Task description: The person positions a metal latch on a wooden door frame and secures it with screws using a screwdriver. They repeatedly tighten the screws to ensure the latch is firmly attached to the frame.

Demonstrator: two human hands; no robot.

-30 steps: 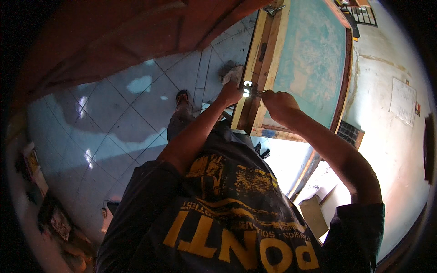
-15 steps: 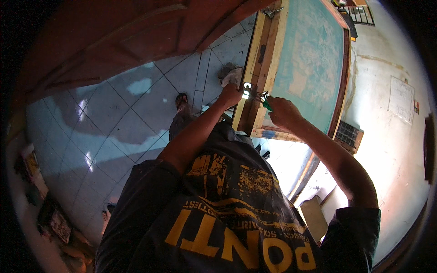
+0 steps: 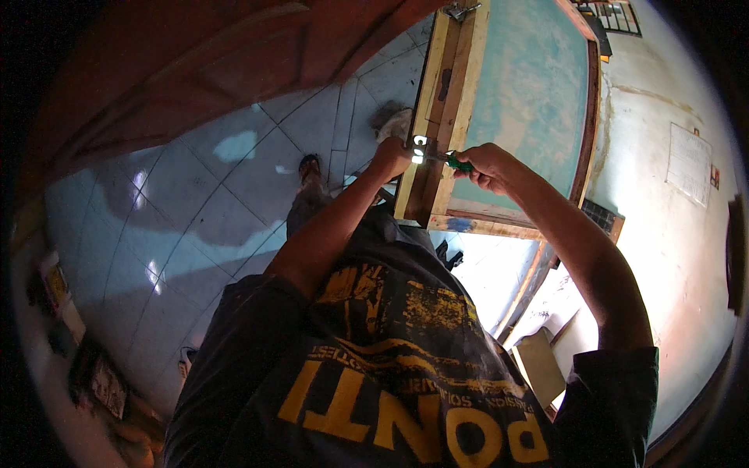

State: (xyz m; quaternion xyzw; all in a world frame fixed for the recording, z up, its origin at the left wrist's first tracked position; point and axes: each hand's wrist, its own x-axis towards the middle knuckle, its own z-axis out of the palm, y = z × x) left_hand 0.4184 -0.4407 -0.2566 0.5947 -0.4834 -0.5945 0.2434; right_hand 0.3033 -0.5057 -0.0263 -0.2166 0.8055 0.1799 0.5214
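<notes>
My right hand is closed round the green handle of a screwdriver, with its shaft pointing left. The shaft reaches toward a bright, shiny metal fitting on the wooden rail of a table. At the rail's left edge, my left hand is closed on the fitting, its fingertips partly hidden. Glare blurs the fitting's shape, and I cannot tell whether the screwdriver's tip touches it. Right of the rail lies the table's pale teal panel, set in a wooden frame.
Another metal fitting sits at the rail's far end. A large red-brown panel slants across the upper left. Bluish floor tiles spread below it, near my sandalled foot. A pale wall with a paper sheet stands on the right.
My right hand has turned and risen slightly, bringing the green handle level, in line with the metal fitting. My left hand has stayed by the fitting, shifting only a little.
</notes>
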